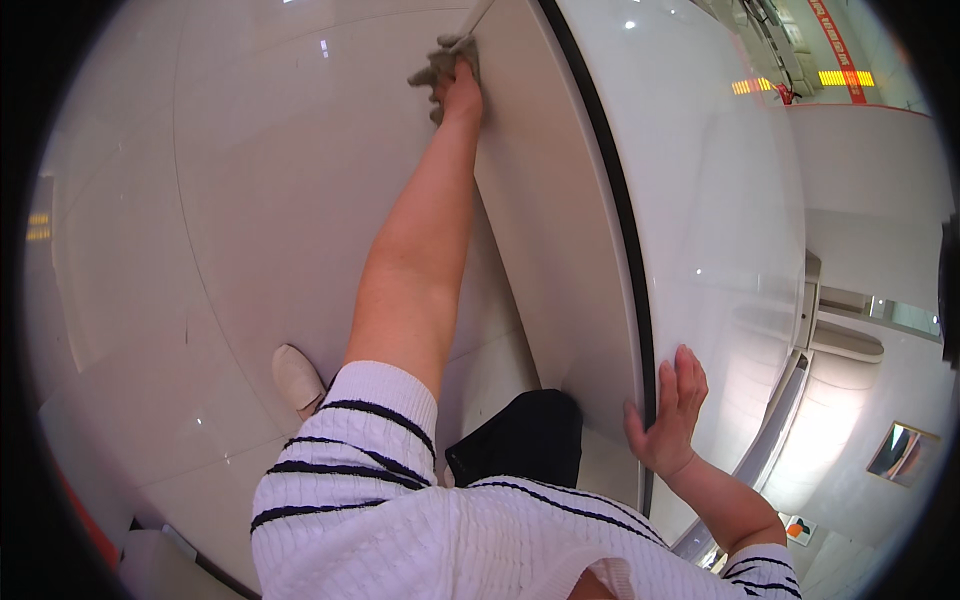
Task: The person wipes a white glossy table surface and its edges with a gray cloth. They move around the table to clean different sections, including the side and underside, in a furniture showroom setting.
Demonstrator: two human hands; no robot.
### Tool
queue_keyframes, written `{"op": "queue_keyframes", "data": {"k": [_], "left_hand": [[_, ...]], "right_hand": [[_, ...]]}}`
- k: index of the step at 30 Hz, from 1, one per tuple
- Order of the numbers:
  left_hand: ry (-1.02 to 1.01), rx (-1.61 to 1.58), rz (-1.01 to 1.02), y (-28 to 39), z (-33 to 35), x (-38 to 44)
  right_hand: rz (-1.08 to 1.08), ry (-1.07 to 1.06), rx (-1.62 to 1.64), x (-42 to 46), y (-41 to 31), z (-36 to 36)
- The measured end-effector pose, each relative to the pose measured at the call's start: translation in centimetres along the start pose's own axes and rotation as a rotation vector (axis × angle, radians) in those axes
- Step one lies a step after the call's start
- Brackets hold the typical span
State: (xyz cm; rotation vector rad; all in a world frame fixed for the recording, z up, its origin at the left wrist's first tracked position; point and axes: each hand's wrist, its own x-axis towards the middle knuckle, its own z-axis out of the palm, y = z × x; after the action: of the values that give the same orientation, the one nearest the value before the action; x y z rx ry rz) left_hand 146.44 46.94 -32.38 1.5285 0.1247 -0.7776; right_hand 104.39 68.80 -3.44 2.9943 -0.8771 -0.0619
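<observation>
My left hand reaches far forward and low, gripping a crumpled greyish cloth. The cloth lies against the beige side panel of a large white piece of furniture, near the panel's far end. My fingers are partly hidden by its folds. On the glossy white top, close to me, rests my right hand, holding nothing. Its fingers lie on the top and its thumb is by the black edge strip.
Pale glossy floor tiles spread to the left. A beige shoe and a black-clad knee are below me. Beige furniture stands at the lower left. A beige padded piece, a framed picture and a red banner with writing appear at right.
</observation>
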Motion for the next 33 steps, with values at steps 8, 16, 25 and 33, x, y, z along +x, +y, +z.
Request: {"op": "queue_keyframes", "data": {"k": [8,16,25,33], "left_hand": [[-0.135,-0.26,-0.105,-3.4,-0.5,-0.3],[-0.167,-0.257,0.748,12.3,0.9,-4.0],[0.213,0.259,1.216,12.0,3.3,2.6],[-0.085,0.2,0.45,0.1,0.4,7.4]], "right_hand": [[0.01,0.002,0.002,0.1,-0.1,-0.1],[0.008,-0.002,-0.002,0.1,0.1,-0.1],[0.005,-0.019,-0.005,-0.1,0.1,0.1],[0.012,-0.032,-0.009,0.0,0.0,0.1]]}}
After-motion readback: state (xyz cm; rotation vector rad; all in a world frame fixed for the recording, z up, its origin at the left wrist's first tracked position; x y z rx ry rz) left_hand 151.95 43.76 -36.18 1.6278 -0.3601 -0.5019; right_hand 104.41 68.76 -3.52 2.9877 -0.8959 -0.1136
